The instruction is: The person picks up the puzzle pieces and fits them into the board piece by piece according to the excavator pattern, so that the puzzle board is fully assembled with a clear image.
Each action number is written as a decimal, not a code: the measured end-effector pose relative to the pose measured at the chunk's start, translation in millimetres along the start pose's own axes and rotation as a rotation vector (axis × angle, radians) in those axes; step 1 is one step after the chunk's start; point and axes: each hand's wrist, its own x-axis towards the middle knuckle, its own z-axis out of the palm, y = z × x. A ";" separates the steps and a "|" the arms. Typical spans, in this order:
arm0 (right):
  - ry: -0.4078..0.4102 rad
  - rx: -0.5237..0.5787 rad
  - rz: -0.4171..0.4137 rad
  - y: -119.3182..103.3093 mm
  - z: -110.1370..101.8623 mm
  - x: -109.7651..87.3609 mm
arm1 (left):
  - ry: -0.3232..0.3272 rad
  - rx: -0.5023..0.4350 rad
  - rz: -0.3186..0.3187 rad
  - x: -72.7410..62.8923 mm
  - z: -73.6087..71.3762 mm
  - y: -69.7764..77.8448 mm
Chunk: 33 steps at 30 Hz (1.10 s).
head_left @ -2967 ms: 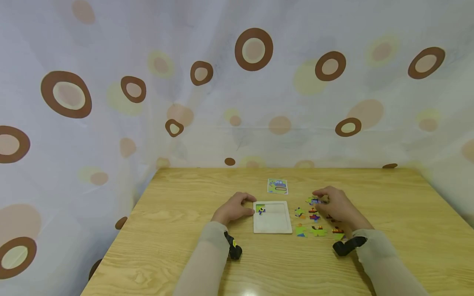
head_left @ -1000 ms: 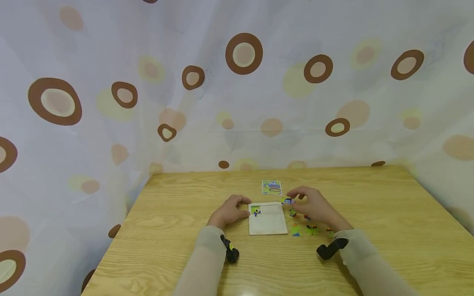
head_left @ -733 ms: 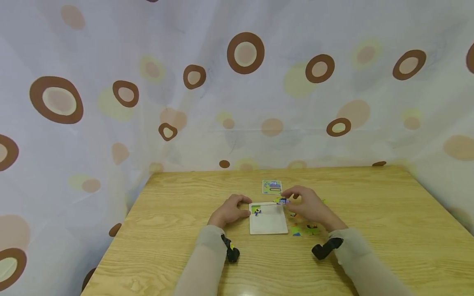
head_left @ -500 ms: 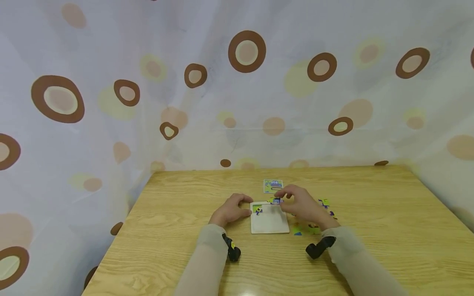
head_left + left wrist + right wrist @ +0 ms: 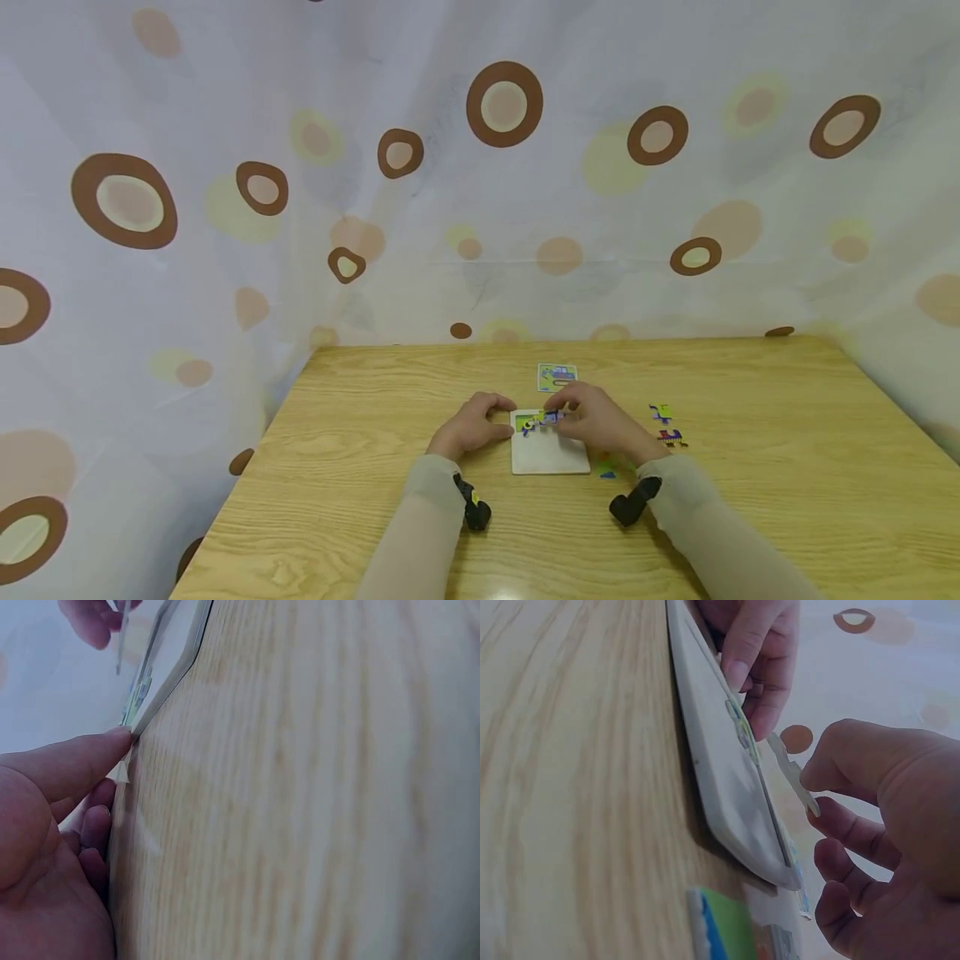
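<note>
A shallow white puzzle tray (image 5: 551, 460) lies on the wooden table, with one green, blue and yellow puzzle piece (image 5: 526, 425) in its upper left corner. My left hand (image 5: 472, 427) holds the tray's left side, thumb at the edge and index finger at the far corner. Between thumb and index finger, my right hand (image 5: 600, 421) pinches another puzzle piece (image 5: 551, 417), right beside the first one. The right wrist view shows this held piece (image 5: 791, 776) tilted and raised above the tray, its other fingers loosely curled.
A picture card (image 5: 557, 377) of an excavator lies behind the tray. Loose pieces are to the right, among them a green one (image 5: 661, 412) and a red and purple one (image 5: 670, 437); others are partly hidden under the right forearm. A patterned curtain (image 5: 420, 292) hangs behind the table.
My right hand has taken a piece from the loose ones on the right and carried it left, over the tray's upper part. My left hand has stayed at the tray.
</note>
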 end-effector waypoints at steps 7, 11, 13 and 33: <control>-0.020 -0.018 -0.031 4.2 4.3 5.5 | 0.005 0.005 -0.001 0.3 0.4 0.3; -0.021 -0.028 -0.037 5.0 6.1 7.3 | 0.013 0.004 0.003 0.4 0.3 0.5; -0.023 -0.029 -0.031 5.0 7.1 8.1 | 0.016 0.001 0.002 0.4 0.1 0.4; -0.039 -0.068 0.037 6.8 13.7 12.3 | 0.002 0.003 0.019 -2.3 -1.5 3.5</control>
